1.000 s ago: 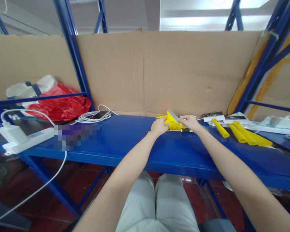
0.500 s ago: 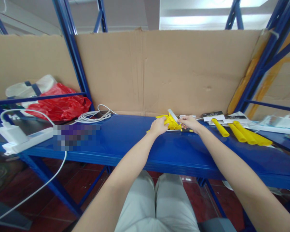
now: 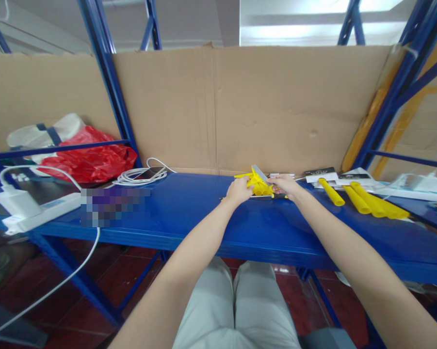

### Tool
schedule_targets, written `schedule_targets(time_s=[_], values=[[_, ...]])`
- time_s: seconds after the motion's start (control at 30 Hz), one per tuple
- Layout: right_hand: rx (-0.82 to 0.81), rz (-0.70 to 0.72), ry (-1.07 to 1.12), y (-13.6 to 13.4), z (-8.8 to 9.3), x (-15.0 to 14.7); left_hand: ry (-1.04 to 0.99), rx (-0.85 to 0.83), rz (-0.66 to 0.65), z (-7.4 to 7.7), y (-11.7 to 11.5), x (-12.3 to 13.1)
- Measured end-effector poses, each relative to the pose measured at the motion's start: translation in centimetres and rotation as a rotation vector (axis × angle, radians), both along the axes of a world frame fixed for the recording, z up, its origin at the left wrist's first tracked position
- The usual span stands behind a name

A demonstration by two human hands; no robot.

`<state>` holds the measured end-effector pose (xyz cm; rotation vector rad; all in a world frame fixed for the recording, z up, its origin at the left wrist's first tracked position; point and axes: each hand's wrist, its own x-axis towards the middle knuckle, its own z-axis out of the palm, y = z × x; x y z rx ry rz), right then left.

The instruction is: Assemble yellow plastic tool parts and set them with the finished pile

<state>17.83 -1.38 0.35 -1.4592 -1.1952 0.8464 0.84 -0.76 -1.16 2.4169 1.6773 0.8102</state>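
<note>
Near the back of the blue table, my left hand (image 3: 239, 190) is closed on a bunch of yellow plastic parts (image 3: 261, 188) with round tube ends. My right hand (image 3: 284, 185) is at their right side, with fingers and thumb pinched together. What it grips is too small to make out. A flat grey-white piece (image 3: 259, 172) stands tilted out of the yellow parts, just left of my right fingertips. Under my hands lie thin dark and yellow items, partly hidden.
Several yellow tubes (image 3: 360, 198) lie to the right, by black-and-white cards (image 3: 320, 174). On the left are a coiled white cable (image 3: 141, 176), a power strip (image 3: 51, 210) and a red plastic bag (image 3: 98, 155). A cardboard panel (image 3: 262, 111) stands behind the blue table (image 3: 189, 203).
Both hands stay in nearly the same place. The grey-white piece has tilted slightly and shifted a little to the left.
</note>
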Motion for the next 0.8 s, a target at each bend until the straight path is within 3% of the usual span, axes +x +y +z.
schedule_targets(time_s=[0.37, 0.8], values=[[0.005, -0.063, -0.002, 0.23, 0.04, -0.4, -0.004, -0.001, 0.0, 0.06, -0.14, -0.08], [-0.037, -0.007, -0.027, -0.15, 0.02, -0.09, 0.006, 0.014, -0.022, 0.18, -0.13, -0.27]])
